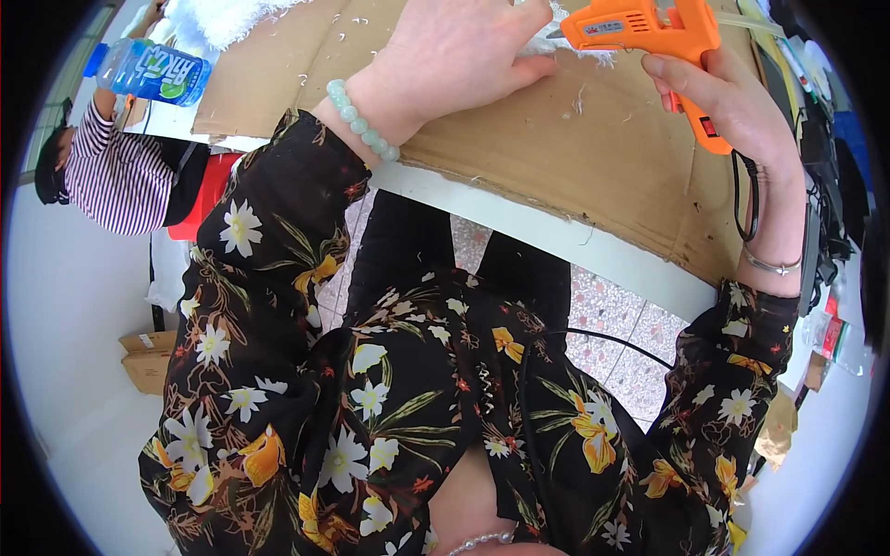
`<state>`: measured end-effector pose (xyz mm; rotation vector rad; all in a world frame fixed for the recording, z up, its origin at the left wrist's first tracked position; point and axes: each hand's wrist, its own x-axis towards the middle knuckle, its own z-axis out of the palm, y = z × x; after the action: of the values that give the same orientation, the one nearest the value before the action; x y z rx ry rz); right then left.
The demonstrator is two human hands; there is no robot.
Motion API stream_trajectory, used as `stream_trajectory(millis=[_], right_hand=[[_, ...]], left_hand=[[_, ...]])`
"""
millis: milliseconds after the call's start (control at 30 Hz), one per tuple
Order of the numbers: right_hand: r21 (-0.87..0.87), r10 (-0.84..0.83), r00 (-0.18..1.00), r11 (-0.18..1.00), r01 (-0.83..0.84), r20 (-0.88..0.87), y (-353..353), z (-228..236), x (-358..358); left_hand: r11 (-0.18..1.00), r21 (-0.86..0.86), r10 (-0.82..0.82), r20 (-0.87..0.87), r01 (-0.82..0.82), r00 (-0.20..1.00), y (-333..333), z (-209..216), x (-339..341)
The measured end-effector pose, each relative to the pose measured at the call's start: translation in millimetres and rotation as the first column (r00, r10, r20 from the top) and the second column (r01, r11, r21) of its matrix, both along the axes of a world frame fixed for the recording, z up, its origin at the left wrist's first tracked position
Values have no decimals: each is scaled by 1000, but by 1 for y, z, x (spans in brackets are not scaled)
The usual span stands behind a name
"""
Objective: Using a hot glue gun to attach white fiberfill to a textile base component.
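My right hand is wrapped round the handle of an orange hot glue gun, whose nozzle points left. Under the nozzle is a white fluffy piece on a brown cardboard sheet. My left hand reaches over the cardboard from the left, close beside the fluffy piece. Its thumb is stretched out and apart from the finger above, with some white fluff showing between them. The top edge of the picture cuts off the other fingers. A black cord hangs from the gun's handle along my right wrist.
A blue-labelled drink bottle lies at the far left, near more white fluffy material. Beyond it is a person in a striped top by a red seat. Cables and assorted items crowd the right side. The table's white edge runs below the cardboard.
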<state>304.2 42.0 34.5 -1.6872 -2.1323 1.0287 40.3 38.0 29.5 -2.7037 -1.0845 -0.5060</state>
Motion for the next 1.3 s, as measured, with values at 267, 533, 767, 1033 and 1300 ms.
stream_trajectory(millis=[267, 533, 767, 1033, 1300], right_hand=[[64, -2, 968, 998, 19, -250, -10, -6, -7], [52, 21, 983, 999, -12, -183, -2, -7, -5], [75, 38, 991, 997, -29, -126, 1, -12, 2], [110, 27, 996, 994, -19, -80, 1, -8, 4], [151, 18, 991, 989, 2, -134, 1, -15, 0]], left_hand=[[998, 67, 5, -55, -1, 998, 8, -12, 3], [998, 56, 27, -42, -25, 999, 10, -15, 6], [994, 112, 8, -15, -6, 1000, 13, -23, 6], [993, 115, 27, 4, -28, 1000, 15, -25, 4], [997, 74, 12, -4, -12, 1000, 21, -22, 8]])
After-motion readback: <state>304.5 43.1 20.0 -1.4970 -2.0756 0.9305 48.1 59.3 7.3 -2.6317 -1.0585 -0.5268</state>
